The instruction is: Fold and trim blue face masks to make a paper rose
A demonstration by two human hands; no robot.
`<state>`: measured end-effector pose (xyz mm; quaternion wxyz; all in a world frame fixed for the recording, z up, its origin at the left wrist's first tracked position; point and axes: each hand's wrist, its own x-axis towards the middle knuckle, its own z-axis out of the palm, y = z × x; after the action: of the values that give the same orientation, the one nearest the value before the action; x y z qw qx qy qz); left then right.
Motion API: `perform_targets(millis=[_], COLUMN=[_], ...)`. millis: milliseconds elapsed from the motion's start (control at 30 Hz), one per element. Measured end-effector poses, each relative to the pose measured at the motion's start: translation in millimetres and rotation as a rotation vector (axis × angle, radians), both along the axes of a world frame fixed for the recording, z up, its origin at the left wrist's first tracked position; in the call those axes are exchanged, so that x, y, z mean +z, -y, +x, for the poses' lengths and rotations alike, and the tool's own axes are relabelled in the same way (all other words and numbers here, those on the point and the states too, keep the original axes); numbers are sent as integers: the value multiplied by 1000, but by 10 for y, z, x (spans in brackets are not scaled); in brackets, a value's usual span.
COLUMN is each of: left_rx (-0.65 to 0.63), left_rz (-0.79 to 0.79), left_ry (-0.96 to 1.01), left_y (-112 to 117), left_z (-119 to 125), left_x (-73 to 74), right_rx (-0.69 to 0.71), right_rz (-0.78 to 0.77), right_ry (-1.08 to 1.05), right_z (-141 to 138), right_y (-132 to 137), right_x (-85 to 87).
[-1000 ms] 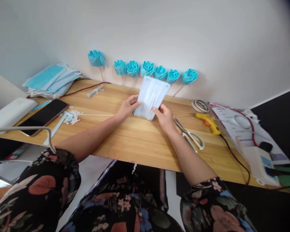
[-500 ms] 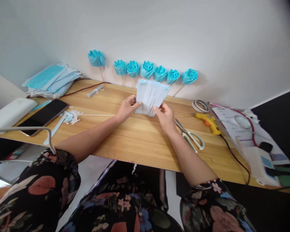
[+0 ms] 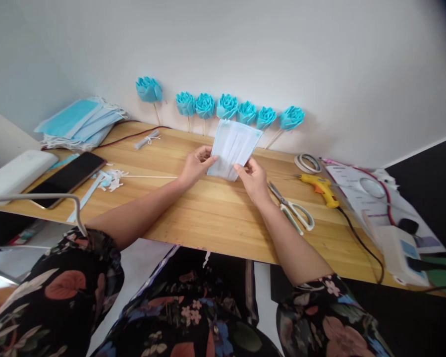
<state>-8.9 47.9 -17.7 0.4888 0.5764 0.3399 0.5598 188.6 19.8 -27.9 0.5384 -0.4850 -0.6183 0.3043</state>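
A pale blue pleated face mask [image 3: 235, 148], with no ear loops showing, is held upright above the table between my two hands. My left hand [image 3: 197, 166] pinches its lower left edge, thumb on the near face. On the opposite edge, my right hand [image 3: 253, 176] grips low down, thumb in front and the other fingers partly hidden behind. Behind the mask, several blue folded flowers [image 3: 226, 106] on thin wooden sticks lean against the wall. Scissors [image 3: 292, 207] with white handles lie near my right forearm.
A yellow glue gun [image 3: 319, 188] and tape rolls [image 3: 307, 162] lie at the right, beside papers [image 3: 353, 193]. On the left are a mask stack [image 3: 80, 121], a phone [image 3: 69, 179], a white power bank [image 3: 18, 171], scraps [image 3: 111, 179] and a thin stick [image 3: 152, 177].
The mask has tilted slightly to the right and its spread top looks flatter. My right thumb has shifted a little left; both hands keep their hold.
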Motion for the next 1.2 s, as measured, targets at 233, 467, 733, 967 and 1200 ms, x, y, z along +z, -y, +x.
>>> perform_targets(millis=[233,467,733,967,1200], left_rx=[47,120,123,68,59], left_rz=[0,52,65,7,25], left_ry=[-70,-112,-51,-22,-30], left_y=[12,-13,-10,32,30], left_z=[-10,-30,-27,-11,-6], left_x=[24,18,6,30,31], right_rx=[-6,-50,-56,-19,3], right_rz=[-6,-1,7,-18,-30], right_ry=[22,85,28,-39,-54], right_z=[1,21,-18,-60,-78], right_y=[1,2,47,66,66], right_x=[2,25,92,132,143])
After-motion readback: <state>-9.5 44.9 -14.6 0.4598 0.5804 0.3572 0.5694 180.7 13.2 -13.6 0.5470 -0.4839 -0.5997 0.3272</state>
